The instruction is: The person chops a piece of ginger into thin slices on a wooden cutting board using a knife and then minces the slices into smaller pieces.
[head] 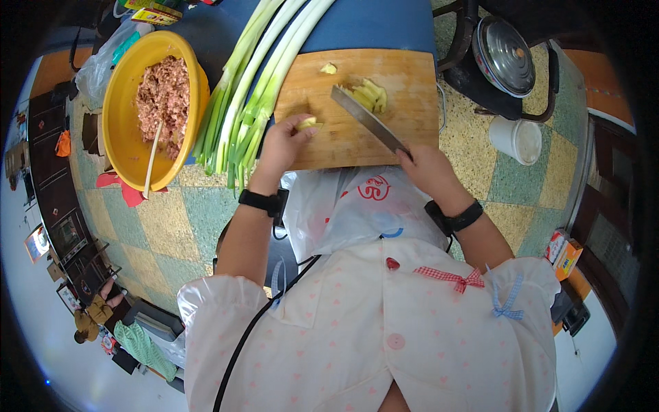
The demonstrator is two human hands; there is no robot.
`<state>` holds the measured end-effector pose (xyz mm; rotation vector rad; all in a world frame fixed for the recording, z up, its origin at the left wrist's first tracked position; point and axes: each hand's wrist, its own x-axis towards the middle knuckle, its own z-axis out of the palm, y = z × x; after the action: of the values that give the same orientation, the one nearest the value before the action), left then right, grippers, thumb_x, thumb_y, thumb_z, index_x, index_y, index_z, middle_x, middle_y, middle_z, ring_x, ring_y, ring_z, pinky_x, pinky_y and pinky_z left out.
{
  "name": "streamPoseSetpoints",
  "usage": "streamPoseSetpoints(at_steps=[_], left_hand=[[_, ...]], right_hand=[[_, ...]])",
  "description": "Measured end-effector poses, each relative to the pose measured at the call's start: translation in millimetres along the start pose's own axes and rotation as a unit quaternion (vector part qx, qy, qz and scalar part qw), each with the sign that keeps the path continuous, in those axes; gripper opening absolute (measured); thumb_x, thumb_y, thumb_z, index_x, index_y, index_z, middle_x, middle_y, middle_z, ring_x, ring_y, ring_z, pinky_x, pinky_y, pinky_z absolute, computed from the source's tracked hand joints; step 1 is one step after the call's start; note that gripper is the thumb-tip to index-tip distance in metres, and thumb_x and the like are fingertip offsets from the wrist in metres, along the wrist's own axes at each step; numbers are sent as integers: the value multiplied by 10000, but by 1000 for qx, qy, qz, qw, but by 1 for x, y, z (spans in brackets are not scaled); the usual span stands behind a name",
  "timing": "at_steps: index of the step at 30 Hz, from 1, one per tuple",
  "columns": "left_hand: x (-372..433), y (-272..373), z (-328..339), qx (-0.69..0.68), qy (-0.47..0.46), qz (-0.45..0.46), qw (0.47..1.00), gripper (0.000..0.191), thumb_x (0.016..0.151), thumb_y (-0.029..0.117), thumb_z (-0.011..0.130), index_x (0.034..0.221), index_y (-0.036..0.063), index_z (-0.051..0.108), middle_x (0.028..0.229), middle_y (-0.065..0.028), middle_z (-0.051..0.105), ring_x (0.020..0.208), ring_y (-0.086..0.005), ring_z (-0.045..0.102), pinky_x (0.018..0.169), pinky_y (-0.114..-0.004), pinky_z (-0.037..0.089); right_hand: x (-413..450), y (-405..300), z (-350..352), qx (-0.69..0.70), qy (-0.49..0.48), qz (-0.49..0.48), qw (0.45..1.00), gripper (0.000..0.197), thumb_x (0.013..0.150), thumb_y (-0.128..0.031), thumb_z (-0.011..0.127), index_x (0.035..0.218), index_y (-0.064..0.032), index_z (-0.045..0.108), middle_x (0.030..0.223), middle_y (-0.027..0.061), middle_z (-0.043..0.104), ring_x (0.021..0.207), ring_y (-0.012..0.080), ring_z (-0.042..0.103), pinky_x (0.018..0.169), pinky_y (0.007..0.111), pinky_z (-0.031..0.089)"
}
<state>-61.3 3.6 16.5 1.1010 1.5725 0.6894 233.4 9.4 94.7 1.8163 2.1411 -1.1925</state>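
Observation:
My left hand (284,141) is at the left part of a wooden cutting board (355,147), holding pale yellow pieces, likely ginger, between thumb and fingers. My right hand (430,167) grips the handle of a knife (368,117) with a broad metal blade. The blade slants up and left over the board, its far end beside a pile of yellow ginger-like slices (375,95). One small yellow piece (328,68) lies apart near the board's far edge. Long green onions (252,98) lie along the board's left side, their green ends towards me.
Left of the onions stands a yellow plastic basin (121,149) of ground meat (163,98), with a pale stick (153,159) leaning in it. A blue tabletop (381,26) shows beyond the board. To the right are a lidded pot (507,56) on a chair and a white bucket (509,140).

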Motion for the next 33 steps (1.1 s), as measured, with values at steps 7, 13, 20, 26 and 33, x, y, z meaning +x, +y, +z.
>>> streamPoseSetpoints(at_steps=[7,13,20,26,33], left_hand=[[-17,24,3,193,76,47,977,500,720,177,788,1160,35,597,1079,-175,551,790,-249,630,705,-352,522],[-22,31,0,293,52,212,931,422,733,143,746,1114,25,610,1106,-160,567,879,-314,622,775,-384,508],[-12,28,1,352,15,151,924,328,776,228,694,1045,48,644,1013,-125,622,904,-313,615,787,-394,501],[-15,30,13,418,89,159,890,331,803,269,698,1014,21,638,948,-134,619,811,-317,625,707,-389,510],[-19,28,20,368,106,130,915,366,789,253,722,1037,20,587,1015,-178,571,917,-362,591,755,-414,506]], right_hand=[[-3,-1,-8,-6,-8,-2,1000,253,905,-261,512,938,-46,642,813,211,640,774,398,618,681,489,488],[-4,3,-2,-2,4,1,1000,242,904,-250,513,936,-49,645,804,211,641,766,399,619,678,489,490],[-3,5,-2,-8,8,-8,1000,242,903,-253,514,936,-55,648,812,206,647,767,401,620,680,489,492],[-3,7,-1,-15,3,-8,1000,246,907,-253,509,933,-48,644,812,206,648,769,400,621,682,490,492],[-1,8,-2,-5,-2,-3,1000,260,912,-261,507,924,-41,645,809,207,648,762,401,621,682,489,492]])
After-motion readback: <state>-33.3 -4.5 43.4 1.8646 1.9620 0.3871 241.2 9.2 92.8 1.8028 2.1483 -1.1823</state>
